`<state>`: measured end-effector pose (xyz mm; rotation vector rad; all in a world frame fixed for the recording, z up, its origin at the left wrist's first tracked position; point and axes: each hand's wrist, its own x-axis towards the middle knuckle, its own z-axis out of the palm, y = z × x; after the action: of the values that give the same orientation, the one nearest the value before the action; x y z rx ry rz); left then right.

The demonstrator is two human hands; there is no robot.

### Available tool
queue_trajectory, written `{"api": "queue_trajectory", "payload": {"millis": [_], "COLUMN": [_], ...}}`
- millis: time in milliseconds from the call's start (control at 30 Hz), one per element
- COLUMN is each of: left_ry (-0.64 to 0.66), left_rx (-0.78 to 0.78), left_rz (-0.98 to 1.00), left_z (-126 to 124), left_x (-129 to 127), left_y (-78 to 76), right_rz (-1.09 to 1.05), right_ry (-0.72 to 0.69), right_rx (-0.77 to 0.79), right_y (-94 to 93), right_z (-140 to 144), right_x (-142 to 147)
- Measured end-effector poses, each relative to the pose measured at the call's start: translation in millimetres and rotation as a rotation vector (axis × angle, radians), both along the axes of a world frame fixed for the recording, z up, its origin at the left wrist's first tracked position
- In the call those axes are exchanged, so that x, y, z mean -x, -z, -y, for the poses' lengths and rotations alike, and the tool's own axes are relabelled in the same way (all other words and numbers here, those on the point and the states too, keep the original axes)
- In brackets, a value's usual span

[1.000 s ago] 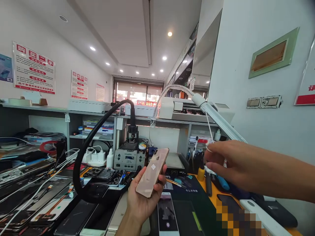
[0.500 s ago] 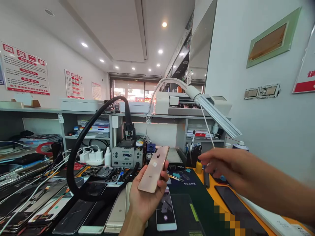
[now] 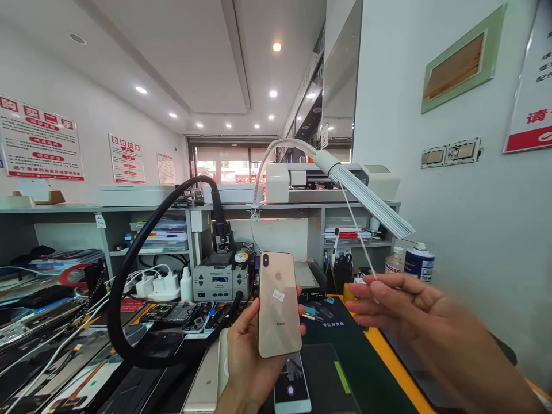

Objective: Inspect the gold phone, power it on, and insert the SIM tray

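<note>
A gold iPhone [image 3: 280, 328] with a small white sticker on its back rests in my left hand [image 3: 254, 348]. My fingers wrap round its edges, and its back with the twin camera faces me. My right hand [image 3: 409, 316] is raised at the right, thumb and forefinger pinched on the thin white pull cord [image 3: 357, 227] of the lamp; the other fingers extend forward. The cord slants tautly from the striped lamp head [image 3: 373, 201] down to my fingertips. Below the iPhone, a white-framed phone [image 3: 293, 397] lies face up with its screen lit.
A black hose [image 3: 116, 299] loops in front of a grey soldering station [image 3: 219, 282]. Several phones and parts crowd the left of the bench. A dark phone [image 3: 422, 368] lies under my right forearm. A blue can [image 3: 419, 261] stands at the back right.
The iPhone has turned more upright, its back now squarely towards me. My right hand has come slightly lower, still at the cord. The camera view has shifted a little.
</note>
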<state>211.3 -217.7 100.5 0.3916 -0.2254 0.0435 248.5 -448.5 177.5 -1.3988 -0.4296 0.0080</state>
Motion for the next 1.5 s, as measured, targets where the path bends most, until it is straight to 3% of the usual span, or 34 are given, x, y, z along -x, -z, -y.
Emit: {"api": "queue_trajectory", "payload": {"millis": [100,267,533,1067,1500], "left_ry": [-0.100,-0.494,-0.853,-0.969,-1.100], "left_rx": [-0.133,-0.426,-0.690,-0.739,-0.795], "left_rz": [-0.012,-0.007,-0.018,-0.133,-0.224], "left_z": [8.6,26.3,37.6,39.1,35.5], "left_x": [0.8,-9.4,-21.1,-12.9,-33.1], "left_y": [-6.2,-16.8,-18.8,-32.2,-23.7], "right_rz": [0.021,0.071,0.259,0.362,0.643], "right_ry": [-0.063,-0.160,-0.024,-0.029,0.150], "right_rx": [-0.033,-0.058,-0.094,-0.057,-0.050], "right_y": [-6.2,-15.1,-10.4,-4.8,17.3], "right_z": [-13.5,-46.8,-95.0,-100.6,-113.4], "right_x": [-5.3,-9.3,-13.2,-15.5,-27.0]}}
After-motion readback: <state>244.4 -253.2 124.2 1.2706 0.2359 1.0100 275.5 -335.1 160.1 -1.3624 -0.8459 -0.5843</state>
